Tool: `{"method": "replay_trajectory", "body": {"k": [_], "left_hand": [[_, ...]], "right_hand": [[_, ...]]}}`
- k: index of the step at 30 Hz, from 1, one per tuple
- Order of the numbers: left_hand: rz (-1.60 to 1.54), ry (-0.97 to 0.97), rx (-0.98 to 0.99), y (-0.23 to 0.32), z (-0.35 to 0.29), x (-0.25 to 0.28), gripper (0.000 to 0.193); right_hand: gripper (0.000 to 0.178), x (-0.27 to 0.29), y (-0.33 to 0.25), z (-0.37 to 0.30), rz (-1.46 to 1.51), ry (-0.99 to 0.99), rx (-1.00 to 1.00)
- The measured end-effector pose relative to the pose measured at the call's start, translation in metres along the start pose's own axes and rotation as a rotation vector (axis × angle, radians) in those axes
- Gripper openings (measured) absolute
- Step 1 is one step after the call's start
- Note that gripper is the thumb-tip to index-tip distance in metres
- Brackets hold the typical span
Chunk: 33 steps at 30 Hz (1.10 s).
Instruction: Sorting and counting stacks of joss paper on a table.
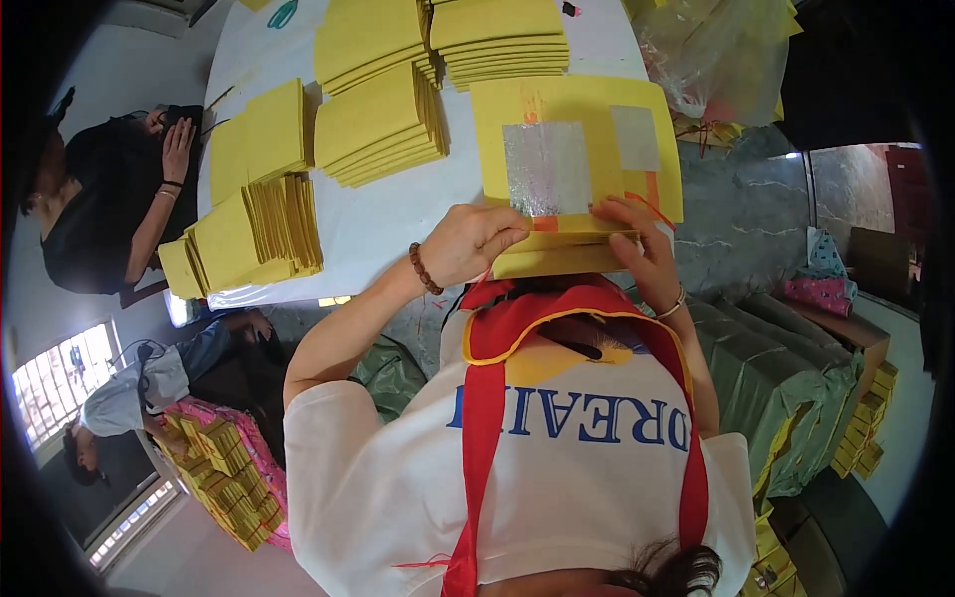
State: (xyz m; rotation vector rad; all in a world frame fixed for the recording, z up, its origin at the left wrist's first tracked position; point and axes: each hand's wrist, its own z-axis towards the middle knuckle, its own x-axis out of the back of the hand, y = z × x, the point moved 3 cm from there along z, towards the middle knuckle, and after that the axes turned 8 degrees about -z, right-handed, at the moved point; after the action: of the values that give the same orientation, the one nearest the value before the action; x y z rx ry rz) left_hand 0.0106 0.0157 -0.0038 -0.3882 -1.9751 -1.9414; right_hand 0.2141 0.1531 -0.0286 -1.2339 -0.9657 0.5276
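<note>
In front of me, at the table's near edge, lie yellow paper sheets (634, 199) with silver foil patches and orange marks. Their near part forms a folded strip (557, 261). My left hand (473, 244), with a brown bead bracelet, is closed in a pinch at the near left side of the sheets. A thin red strand shows under its fingers. My right hand (649, 254) rests on the near right part, fingers apart and bent over the paper, thumb on the folded strip. A red apron (517, 328) hangs below the paper.
Stacks of folded yellow paper (383, 124) stand on the white table (373, 224), left and far. A clear plastic bag (716, 60) is at the far right. Green wrapped bundles (776, 388) stand right of me. One person (109, 209) sits left; another (149, 383) is beyond.
</note>
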Motion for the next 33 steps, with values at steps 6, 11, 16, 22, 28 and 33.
{"method": "replay_trajectory", "body": {"k": [6,11,16,22,28,33], "left_hand": [[-0.007,-0.021,-0.031,-0.01,0.001,0.002,0.014],[-0.064,-0.078,0.076,-0.006,0.007,0.007,0.014],[-0.123,-0.053,0.081,-0.014,0.006,0.005,0.014],[-0.206,-0.075,0.137,-0.006,0.007,0.018,0.023],[0.482,0.008,-0.289,-0.008,0.012,0.032,0.042],[0.529,0.144,-0.404,-0.014,0.008,0.025,0.036]], "right_hand": [[0.043,-0.002,0.001,0.0,0.017,0.022,-0.08],[0.045,0.0,0.002,0.0,0.156,0.004,-0.114],[0.046,-0.002,-0.006,0.003,0.096,0.013,-0.111],[0.039,-0.002,0.023,0.002,0.009,0.101,-0.19],[0.034,-0.002,0.034,0.005,0.362,0.157,-0.21],[0.041,0.014,-0.006,0.012,-0.113,0.148,0.097]]}}
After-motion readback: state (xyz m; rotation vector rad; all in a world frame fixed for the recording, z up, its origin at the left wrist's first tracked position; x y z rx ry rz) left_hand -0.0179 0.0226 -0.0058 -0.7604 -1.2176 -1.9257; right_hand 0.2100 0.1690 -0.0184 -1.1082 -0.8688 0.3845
